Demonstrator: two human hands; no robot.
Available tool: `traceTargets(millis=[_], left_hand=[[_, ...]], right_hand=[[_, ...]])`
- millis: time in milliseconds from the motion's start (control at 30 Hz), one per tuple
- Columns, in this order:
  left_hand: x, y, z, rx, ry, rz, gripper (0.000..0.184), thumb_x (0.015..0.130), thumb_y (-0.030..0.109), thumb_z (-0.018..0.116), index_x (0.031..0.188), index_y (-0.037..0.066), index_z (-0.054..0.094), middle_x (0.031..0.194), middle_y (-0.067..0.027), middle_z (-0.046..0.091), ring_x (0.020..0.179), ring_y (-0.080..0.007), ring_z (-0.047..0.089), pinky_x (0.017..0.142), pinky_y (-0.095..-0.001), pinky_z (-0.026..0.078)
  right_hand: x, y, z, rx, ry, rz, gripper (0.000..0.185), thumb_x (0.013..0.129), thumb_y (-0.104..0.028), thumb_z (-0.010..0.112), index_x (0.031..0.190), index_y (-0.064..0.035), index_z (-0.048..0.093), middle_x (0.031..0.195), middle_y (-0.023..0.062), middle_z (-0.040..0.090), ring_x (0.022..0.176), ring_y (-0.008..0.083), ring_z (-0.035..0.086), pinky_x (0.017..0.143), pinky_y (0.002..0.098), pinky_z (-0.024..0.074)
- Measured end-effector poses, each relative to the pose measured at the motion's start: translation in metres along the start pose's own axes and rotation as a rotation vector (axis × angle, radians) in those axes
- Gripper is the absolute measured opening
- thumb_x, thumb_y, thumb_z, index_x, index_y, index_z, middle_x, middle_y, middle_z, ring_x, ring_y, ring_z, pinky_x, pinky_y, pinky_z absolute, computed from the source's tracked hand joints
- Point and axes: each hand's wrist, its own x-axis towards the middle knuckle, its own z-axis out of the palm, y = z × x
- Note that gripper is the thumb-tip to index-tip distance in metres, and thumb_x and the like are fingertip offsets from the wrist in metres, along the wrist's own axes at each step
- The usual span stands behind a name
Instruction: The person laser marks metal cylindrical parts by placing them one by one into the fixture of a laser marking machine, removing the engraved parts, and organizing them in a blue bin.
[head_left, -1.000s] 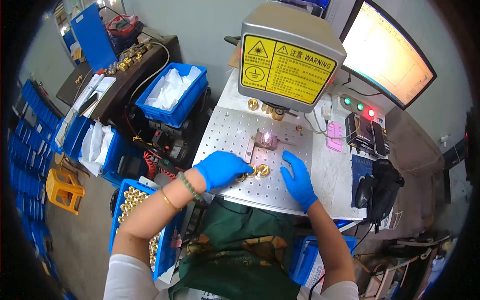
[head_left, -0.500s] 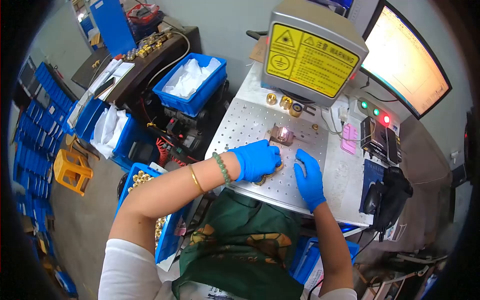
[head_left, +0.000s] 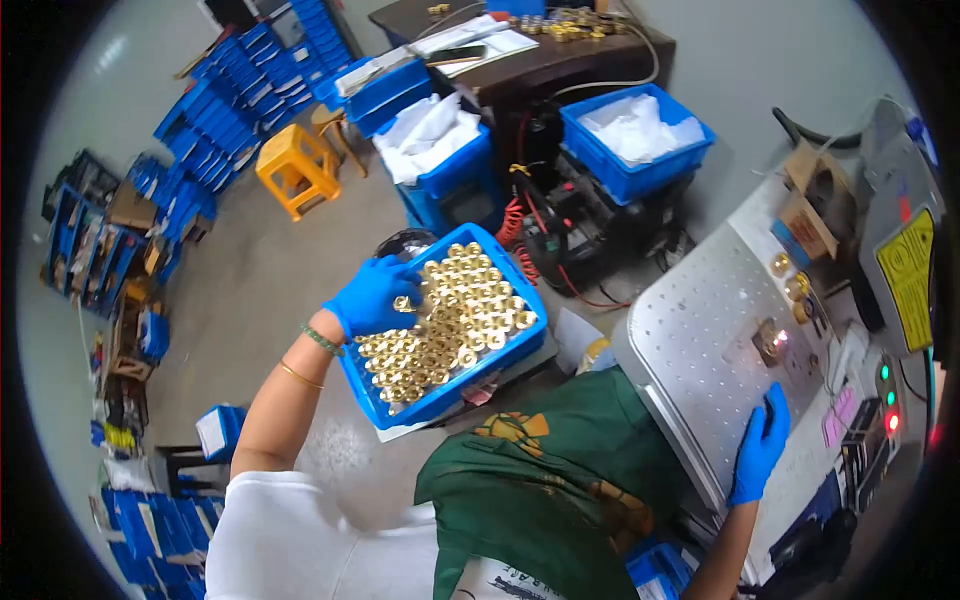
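Note:
My left hand (head_left: 372, 300), in a blue glove, is over the left side of a blue bin (head_left: 522, 352). Its fingers are curled round a small brass fitting (head_left: 402, 304); whether more are under the palm is hidden. Rows of similar brass fittings (head_left: 465, 290) fill the bin. On the right, my right hand (head_left: 762, 448), also gloved, rests by the near part of a perforated metal plate (head_left: 690, 330) with fingers stretched and nothing in them. Beyond those fingertips, a brightly lit workpiece (head_left: 770, 342) sits in a holder on the plate.
Several brass pieces (head_left: 796, 287) stand along the plate's far edge, near a machine head with a yellow warning label (head_left: 905, 275). Blue bins with white wrapping (head_left: 640, 130) stand behind. A yellow stool (head_left: 298, 170) is on the floor; a dark desk (head_left: 600, 70) carries more brass parts.
The view has swung left. My left hand has left the brass rings on the plate's near side for the bin; those rings no longer show there. My right hand stays by the plate.

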Motion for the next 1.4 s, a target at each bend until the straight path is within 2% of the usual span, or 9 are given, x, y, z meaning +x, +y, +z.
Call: traceTargets(millis=[233,400,600,833,867,933,1167,1333,1400], left_hand=[[-0.103,-0.034,0.058,0.258,-0.016,-0.554,0.034,0.056,0.038,0.078,0.075,0.012,0.066,0.079,-0.0109,0.066,0.081,-0.0303,0.062,0.070,-0.0446,0.048],[-0.131,0.012,0.085,0.224,0.018,-0.636,0.034,0.055,0.039,0.079,0.075,0.014,0.067,0.079,-0.0083,0.066,0.081,-0.0298,0.061,0.069,-0.0439,0.047],[-0.131,0.053,0.102,0.169,-0.119,-0.755,0.019,0.063,0.032,0.073,0.076,0.018,0.072,0.095,-0.0016,0.065,0.096,-0.0241,0.055,0.081,-0.0411,0.040],[-0.118,0.046,0.096,0.023,-0.038,-0.807,0.012,0.068,0.025,0.072,0.074,0.015,0.072,0.087,-0.0027,0.067,0.085,-0.0249,0.060,0.078,-0.0404,0.043],[-0.106,0.040,0.088,0.015,-0.029,-0.768,0.012,0.068,0.025,0.072,0.074,0.015,0.072,0.087,-0.0027,0.067,0.085,-0.0249,0.060,0.078,-0.0404,0.043],[-0.063,0.030,0.071,0.113,0.376,-0.304,0.010,0.069,0.019,0.073,0.076,0.012,0.072,0.090,-0.0045,0.067,0.088,-0.0250,0.060,0.079,-0.0406,0.045],[0.150,0.149,0.022,-0.123,0.448,0.403,0.016,0.071,0.015,0.073,0.086,0.010,0.069,0.094,-0.0061,0.066,0.083,-0.0277,0.058,0.074,-0.0386,0.046],[0.256,0.251,0.054,-0.225,0.340,0.620,0.041,0.076,0.027,0.071,0.112,0.009,0.062,0.107,-0.0117,0.063,0.095,-0.0324,0.057,0.082,-0.0422,0.046],[0.285,0.280,0.071,-0.256,0.235,0.600,0.071,0.074,0.038,0.073,0.133,0.011,0.046,0.119,-0.0156,0.057,0.102,-0.0355,0.054,0.089,-0.0435,0.044]], right_hand=[[-0.001,0.000,0.000,0.010,-0.015,-0.004,0.037,0.091,-0.001,0.049,0.128,0.0021,0.050,0.131,0.0143,0.052,0.117,0.0248,0.051,0.101,0.0355,0.0376],[0.000,0.004,-0.001,-0.035,-0.031,-0.023,0.038,0.090,0.000,0.049,0.129,0.0015,0.050,0.132,0.0139,0.051,0.116,0.0237,0.051,0.101,0.0346,0.0383],[0.000,0.005,-0.001,0.015,-0.023,-0.038,0.038,0.091,0.000,0.049,0.129,0.0020,0.050,0.132,0.0137,0.051,0.116,0.0234,0.051,0.101,0.0344,0.0382],[-0.002,-0.002,-0.002,0.020,-0.002,0.016,0.037,0.091,-0.001,0.049,0.127,0.0025,0.050,0.132,0.0142,0.051,0.118,0.0237,0.050,0.102,0.0349,0.0370],[-0.003,0.002,0.000,0.012,-0.007,-0.005,0.036,0.092,-0.003,0.049,0.127,0.0028,0.050,0.132,0.0144,0.051,0.119,0.0238,0.049,0.103,0.0349,0.0360],[-0.004,0.012,0.002,0.015,0.019,-0.015,0.035,0.092,-0.005,0.051,0.126,0.0032,0.050,0.131,0.0153,0.052,0.120,0.0246,0.049,0.104,0.0350,0.0349],[-0.002,-0.004,-0.004,-0.162,0.093,-0.146,0.031,0.086,-0.009,0.059,0.116,-0.0002,0.058,0.122,0.0162,0.058,0.112,0.0305,0.053,0.099,0.0379,0.0392],[-0.002,-0.004,-0.001,-0.114,0.136,-0.146,0.028,0.084,-0.008,0.062,0.112,-0.0016,0.059,0.120,0.0156,0.058,0.111,0.0314,0.054,0.097,0.0379,0.0411],[-0.002,-0.002,0.001,-0.039,0.140,-0.139,0.028,0.084,-0.007,0.063,0.111,-0.0018,0.060,0.119,0.0146,0.059,0.111,0.0315,0.054,0.096,0.0381,0.0421]])
